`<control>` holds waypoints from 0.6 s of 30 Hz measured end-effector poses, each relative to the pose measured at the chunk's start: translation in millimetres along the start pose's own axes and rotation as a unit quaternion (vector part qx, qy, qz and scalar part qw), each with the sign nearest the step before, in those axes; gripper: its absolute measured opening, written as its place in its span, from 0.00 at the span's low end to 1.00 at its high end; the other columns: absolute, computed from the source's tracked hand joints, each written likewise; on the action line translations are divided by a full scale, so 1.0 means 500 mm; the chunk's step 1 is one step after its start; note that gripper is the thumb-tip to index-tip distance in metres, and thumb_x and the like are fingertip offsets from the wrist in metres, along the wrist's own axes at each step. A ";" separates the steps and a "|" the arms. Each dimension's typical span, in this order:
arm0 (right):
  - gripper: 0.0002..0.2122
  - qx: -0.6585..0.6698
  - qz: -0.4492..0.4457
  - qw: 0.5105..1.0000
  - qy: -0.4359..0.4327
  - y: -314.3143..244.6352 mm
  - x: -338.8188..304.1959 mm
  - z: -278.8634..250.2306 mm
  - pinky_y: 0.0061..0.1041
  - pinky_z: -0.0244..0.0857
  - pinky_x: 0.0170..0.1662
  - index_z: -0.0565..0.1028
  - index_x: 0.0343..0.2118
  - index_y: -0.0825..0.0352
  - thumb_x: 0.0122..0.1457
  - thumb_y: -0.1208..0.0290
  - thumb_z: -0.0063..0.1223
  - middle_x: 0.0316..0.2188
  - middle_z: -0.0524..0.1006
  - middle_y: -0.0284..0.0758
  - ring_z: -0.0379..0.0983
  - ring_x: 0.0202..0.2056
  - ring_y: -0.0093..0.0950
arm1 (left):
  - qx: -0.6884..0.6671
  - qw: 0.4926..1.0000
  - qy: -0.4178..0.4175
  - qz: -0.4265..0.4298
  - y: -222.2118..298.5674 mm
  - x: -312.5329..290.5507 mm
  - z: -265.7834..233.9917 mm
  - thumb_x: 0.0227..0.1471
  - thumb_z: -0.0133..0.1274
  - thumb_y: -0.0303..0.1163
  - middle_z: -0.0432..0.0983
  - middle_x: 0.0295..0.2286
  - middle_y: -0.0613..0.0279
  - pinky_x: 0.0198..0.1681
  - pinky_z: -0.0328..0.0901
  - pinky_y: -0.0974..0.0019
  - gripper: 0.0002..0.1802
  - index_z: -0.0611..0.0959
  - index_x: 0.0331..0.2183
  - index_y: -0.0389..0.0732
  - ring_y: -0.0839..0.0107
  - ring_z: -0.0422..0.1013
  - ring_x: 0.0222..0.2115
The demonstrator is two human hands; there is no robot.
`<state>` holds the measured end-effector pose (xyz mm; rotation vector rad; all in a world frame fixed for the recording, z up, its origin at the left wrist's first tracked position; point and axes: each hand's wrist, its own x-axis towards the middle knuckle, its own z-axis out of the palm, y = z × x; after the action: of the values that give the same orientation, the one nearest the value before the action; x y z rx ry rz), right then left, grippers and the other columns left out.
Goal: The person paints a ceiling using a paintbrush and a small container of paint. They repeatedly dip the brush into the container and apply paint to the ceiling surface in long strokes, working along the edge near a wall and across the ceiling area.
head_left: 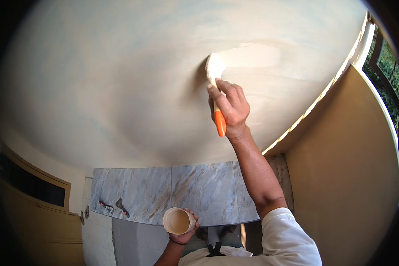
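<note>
A paintbrush [220, 123] with an orange-tipped handle is gripped in my right hand [233, 104], my arm stretched up in front of me. Its paint-covered bristles press against the pale wall [133, 84]. To the right of the bristles runs a fresh cream paint stroke [255, 55]. Down at waist height my left hand [193, 224] is wrapped round a white plastic tub [166, 224]. The tub is tilted so its mouth shows, with cream paint [178, 221] inside.
Below the wall lies a grey marbled slab [146, 190]. A scraper [122, 207] and another small tool with red on its handle [105, 205] rest on its left part. A brown door [35, 217] stands at the left. On the right are a beige side wall [341, 155] and a window [388, 66].
</note>
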<state>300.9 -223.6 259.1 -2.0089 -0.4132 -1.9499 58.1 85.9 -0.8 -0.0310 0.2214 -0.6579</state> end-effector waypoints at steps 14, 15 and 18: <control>0.07 -0.098 0.173 0.954 0.223 0.396 0.020 -0.305 0.29 0.77 0.41 0.80 0.38 0.70 0.57 0.86 0.63 0.38 0.83 0.38 0.80 0.38 0.29 | 0.034 0.999 -0.016 0.019 -0.007 -0.011 0.025 0.61 0.55 0.48 0.74 0.53 0.52 0.55 0.69 0.43 0.26 0.77 0.54 0.43 0.49 0.71 0.55; 0.08 -0.097 0.158 0.961 0.205 0.391 0.018 -0.306 0.30 0.77 0.41 0.81 0.38 0.69 0.56 0.86 0.63 0.38 0.83 0.39 0.80 0.38 0.30 | 0.019 0.999 -0.010 0.026 -0.034 -0.019 0.022 0.61 0.55 0.48 0.74 0.53 0.52 0.56 0.69 0.43 0.26 0.77 0.54 0.43 0.49 0.70 0.55; 0.10 -0.101 0.110 0.978 0.146 0.292 0.042 -0.219 0.32 0.75 0.41 0.82 0.36 0.66 0.52 0.86 0.65 0.38 0.82 0.39 0.80 0.39 0.37 | -0.006 0.999 -0.013 0.036 -0.102 -0.014 0.028 0.59 0.58 0.49 0.74 0.53 0.52 0.55 0.68 0.43 0.27 0.77 0.54 0.44 0.50 0.69 0.56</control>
<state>262.1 -401.8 279.7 -1.7499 0.0778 -2.1679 25.3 49.3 19.4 -0.0440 0.1999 -0.5835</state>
